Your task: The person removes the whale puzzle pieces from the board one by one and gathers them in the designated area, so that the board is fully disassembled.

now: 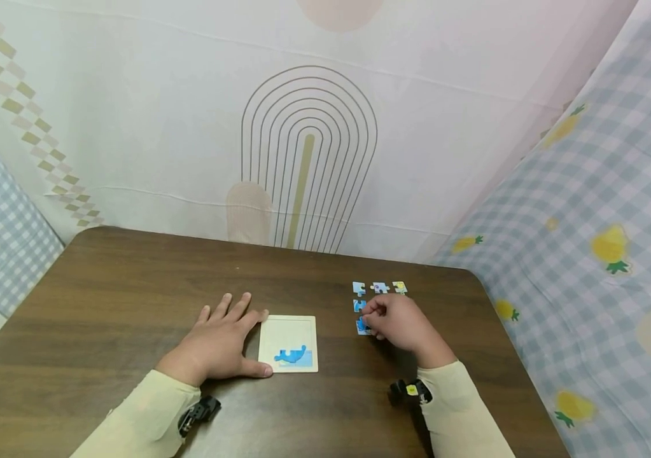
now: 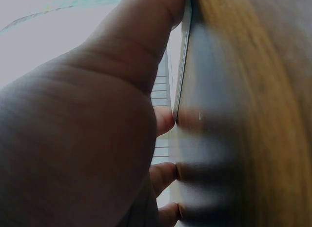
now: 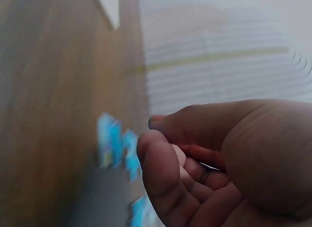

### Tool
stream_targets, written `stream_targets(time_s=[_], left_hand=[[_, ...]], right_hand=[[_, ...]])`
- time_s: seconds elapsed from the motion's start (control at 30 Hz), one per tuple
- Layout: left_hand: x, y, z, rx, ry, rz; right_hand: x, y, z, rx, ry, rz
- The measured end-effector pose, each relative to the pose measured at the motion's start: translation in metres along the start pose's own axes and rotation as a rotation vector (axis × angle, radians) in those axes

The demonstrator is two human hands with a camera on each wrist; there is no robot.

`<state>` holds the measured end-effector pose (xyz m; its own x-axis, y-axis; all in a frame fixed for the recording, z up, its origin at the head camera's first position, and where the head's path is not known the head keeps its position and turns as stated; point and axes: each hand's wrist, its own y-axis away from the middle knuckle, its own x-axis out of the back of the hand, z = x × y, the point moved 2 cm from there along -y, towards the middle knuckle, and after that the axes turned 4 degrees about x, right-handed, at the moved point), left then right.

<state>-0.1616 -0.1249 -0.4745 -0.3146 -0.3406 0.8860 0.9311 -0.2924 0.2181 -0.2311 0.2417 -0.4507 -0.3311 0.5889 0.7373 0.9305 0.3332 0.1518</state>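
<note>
A small square puzzle tray (image 1: 271,334) with a cream base lies on the table, and blue puzzle pieces (image 1: 295,356) fill part of its lower right. Spread flat beside it, my left hand (image 1: 213,346) rests thumb and index finger on its left corners. Over to the right, my right hand (image 1: 399,321) hovers at a blue puzzle piece (image 1: 362,329), thumb and index fingertips together, other fingers curled. In the right wrist view no piece shows past those fingertips (image 3: 158,163); I cannot tell whether they pinch one.
Several loose puzzle pieces lie in a row and a column around the right fingertips, among them a piece with a yellow print (image 1: 399,287). The brown table (image 1: 147,273) meets a patterned cloth (image 1: 188,127) at its far edge. A checked cloth (image 1: 560,222) hangs at the right.
</note>
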Motion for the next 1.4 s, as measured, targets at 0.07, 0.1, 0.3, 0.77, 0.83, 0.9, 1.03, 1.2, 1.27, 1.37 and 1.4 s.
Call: stream_targets(time_s=[0.07, 0.1, 0.3, 0.77, 0.83, 0.9, 1.03, 1.2, 1.27, 1.37, 1.4], left_hand=[[0.001, 0.000, 0.001, -0.003, -0.003, 0.005], [0.001, 0.000, 0.001, -0.002, -0.003, 0.006], [-0.001, -0.001, 0.000, 0.000, -0.005, 0.001], [0.000, -0.001, 0.000, -0.001, -0.016, 0.014], [0.000, -0.001, 0.000, -0.003, -0.015, 0.018], [-0.001, 0.000, 0.000, -0.006, -0.015, 0.026], [0.000, 0.001, 0.000, -0.011, -0.015, 0.033], [0.000, 0.000, 0.000, -0.011, -0.016, 0.024], [0.000, 0.000, 0.000, -0.010, -0.016, 0.022], [0.000, 0.000, 0.000, -0.011, -0.017, 0.024], [-0.001, 0.000, 0.000, -0.010, -0.017, 0.024]], right_hand=[[0.001, 0.000, -0.014, 0.060, 0.041, -0.001], [0.000, 0.000, -0.021, 0.089, 0.061, -0.004], [-0.014, 0.007, -0.072, 0.229, 0.150, -0.037], [-0.072, 0.007, -0.121, 0.431, 0.280, -0.151], [-0.076, 0.006, -0.121, 0.429, 0.311, -0.158], [-0.080, 0.004, -0.120, 0.436, 0.340, -0.163], [-0.086, 0.001, -0.119, 0.462, 0.394, -0.176], [-0.090, 0.000, -0.120, 0.469, 0.458, -0.207], [-0.091, 0.001, -0.121, 0.462, 0.495, -0.212], [-0.095, 0.001, -0.124, 0.446, 0.570, -0.209], [-0.096, 0.001, -0.124, 0.445, 0.598, -0.207]])
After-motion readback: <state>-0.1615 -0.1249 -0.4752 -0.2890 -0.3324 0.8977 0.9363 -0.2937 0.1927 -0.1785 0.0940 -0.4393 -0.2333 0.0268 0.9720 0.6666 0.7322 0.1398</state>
